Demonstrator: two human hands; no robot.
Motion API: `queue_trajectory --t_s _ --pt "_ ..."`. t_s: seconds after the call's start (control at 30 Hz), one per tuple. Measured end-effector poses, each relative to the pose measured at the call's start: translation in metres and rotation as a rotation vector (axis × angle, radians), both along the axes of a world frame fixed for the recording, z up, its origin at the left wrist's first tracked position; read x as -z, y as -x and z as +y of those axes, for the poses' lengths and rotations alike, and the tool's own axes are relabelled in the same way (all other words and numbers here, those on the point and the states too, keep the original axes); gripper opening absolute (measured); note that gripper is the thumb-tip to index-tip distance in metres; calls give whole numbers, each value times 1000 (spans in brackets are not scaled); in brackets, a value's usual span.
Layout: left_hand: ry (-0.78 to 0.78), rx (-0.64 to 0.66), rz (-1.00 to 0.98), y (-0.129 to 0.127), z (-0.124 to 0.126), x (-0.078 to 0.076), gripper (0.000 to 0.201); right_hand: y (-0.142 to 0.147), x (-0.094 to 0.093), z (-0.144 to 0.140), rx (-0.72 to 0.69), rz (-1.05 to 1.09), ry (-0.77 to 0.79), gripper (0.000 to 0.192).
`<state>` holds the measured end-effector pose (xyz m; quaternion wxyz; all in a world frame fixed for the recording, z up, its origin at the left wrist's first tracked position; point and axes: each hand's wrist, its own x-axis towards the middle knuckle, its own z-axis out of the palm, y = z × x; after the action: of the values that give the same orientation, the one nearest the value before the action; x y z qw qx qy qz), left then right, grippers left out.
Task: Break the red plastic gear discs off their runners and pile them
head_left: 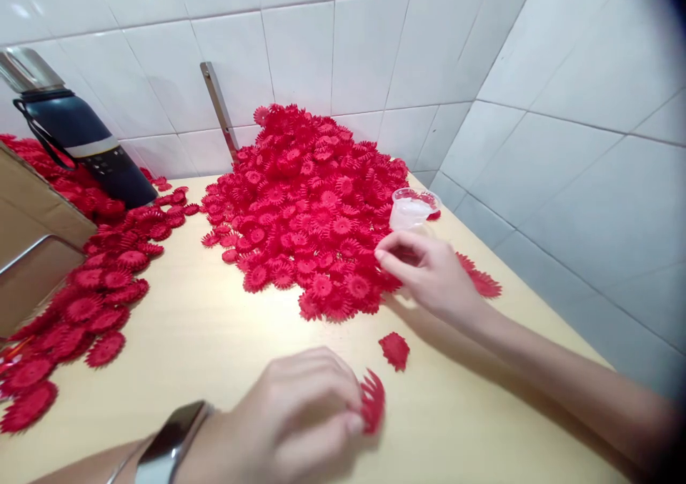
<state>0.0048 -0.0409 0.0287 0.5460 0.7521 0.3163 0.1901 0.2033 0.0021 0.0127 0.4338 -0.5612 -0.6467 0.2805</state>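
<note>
My left hand (305, 412), with a watch on its wrist, pinches a red fringed flower piece (374, 402) between thumb and fingers, low over the table. At the right edge of a large heap of red flower discs (300, 205), my right hand (421, 269) has its thumb and forefinger brought together. Whether anything is between those fingertips I cannot make out. Just behind that hand stands a clear plastic cup (410, 214) with something whitish in it. A single red piece (395, 350) lies between the two hands, and more red pieces (479, 277) lie beyond my right wrist.
A dark blue flask (93, 141) leans at the left among more red discs (86, 309). A cardboard box (37, 234) stands at the left edge. Against the tiled wall (300, 48) rests a metal strip (219, 109). Another tiled wall (584, 169) borders the table's right side.
</note>
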Motion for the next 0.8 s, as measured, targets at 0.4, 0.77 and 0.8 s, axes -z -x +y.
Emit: queue_trajectory --t_s 0.4,0.77,0.8 --pt "203 -505 -220 -5 15 21 13 6 -10 -4 -126 132 138 17" --pt "140 -503 -201 -2 16 26 13 28 -28 -28 -346 -205 -670 15" --pt "140 -495 -201 -1 16 26 13 30 -29 -29 -378 -218 -713 16"
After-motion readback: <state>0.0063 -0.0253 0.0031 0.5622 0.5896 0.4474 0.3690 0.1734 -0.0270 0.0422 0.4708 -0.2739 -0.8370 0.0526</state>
